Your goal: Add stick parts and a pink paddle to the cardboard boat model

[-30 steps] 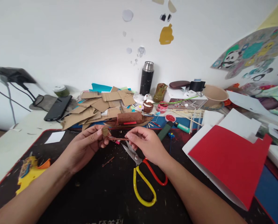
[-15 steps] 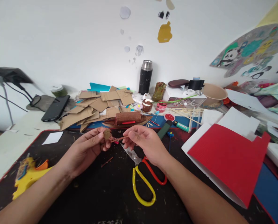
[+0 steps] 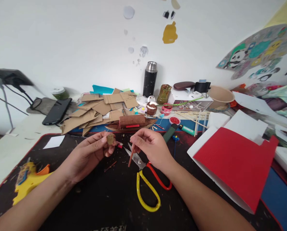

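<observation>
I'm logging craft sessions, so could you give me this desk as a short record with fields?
left hand: pinches a small olive-brown piece
right hand: holds a thin reddish-brown stick, lower end pointing down, apart from the piece
scissors: blades parted, one yellow handle, one red
surface: black mat with scattered scraps
beyond the hands: brown boat-shaped model, cardboard pieces, black flask
right side: red sheet
left side: yellow object, partly hidden by the forearm

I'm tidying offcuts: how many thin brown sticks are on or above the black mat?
2: a stick in the right hand, another on the mat near the left hand. More may be hidden.
</observation>
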Available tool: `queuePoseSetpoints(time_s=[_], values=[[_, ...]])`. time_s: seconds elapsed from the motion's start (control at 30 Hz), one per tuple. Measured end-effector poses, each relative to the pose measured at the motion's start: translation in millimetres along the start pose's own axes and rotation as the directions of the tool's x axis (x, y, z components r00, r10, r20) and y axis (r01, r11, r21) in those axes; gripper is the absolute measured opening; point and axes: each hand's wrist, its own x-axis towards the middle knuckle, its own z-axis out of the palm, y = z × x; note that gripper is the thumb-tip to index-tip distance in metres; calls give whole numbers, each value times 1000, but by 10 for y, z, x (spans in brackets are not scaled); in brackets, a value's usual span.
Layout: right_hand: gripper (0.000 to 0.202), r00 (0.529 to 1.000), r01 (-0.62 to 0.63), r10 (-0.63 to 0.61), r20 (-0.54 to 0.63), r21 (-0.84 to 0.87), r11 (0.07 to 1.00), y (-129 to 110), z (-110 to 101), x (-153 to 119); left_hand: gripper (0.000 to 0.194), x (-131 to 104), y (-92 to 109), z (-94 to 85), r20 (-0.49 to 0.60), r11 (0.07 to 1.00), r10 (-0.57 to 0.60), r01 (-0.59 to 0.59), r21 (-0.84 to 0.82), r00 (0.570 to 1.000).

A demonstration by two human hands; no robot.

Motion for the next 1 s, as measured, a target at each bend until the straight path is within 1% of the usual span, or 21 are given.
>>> queuePoseSetpoints(time_s=[0.1, 0.2, 0.37, 0.5, 0.63, 0.83, 1.0], values=[[58, 1000, -17, 17, 2, 20, 1000, -8, 2, 3, 37, -20, -4, 6, 36, 995, -88, 86, 52, 995], [60, 999, -38, 38, 6, 86, 996, 4, 1, 10, 39, -66, -27, 30, 51, 981, -180, 176, 77, 982], [64, 996, -93, 91, 23, 171, 981, 23, 6, 11, 39, -124, -96, 80, 82, 960, -272, 264, 93, 959], [63, 992, -119, 110, 55, 195, 974, 27, 15, 1, 40, -128, -157, 115, 144, 938, -339, 323, 126, 930], [64, 992, -121, 109, 67, 218, 968, 49, 29, 5, 39, -141, -195, 150, 195, 928, -370, 350, 131, 908], [65, 992, -121, 109, 65, 227, 966, 70, 35, 16, 44, -156, -192, 173, 158, 915, -402, 389, 109, 902], [63, 993, -114, 106, 49, 227, 967, 85, 24, 26, 45, -163, -170, 195, 173, 915, -401, 386, 114, 900]])
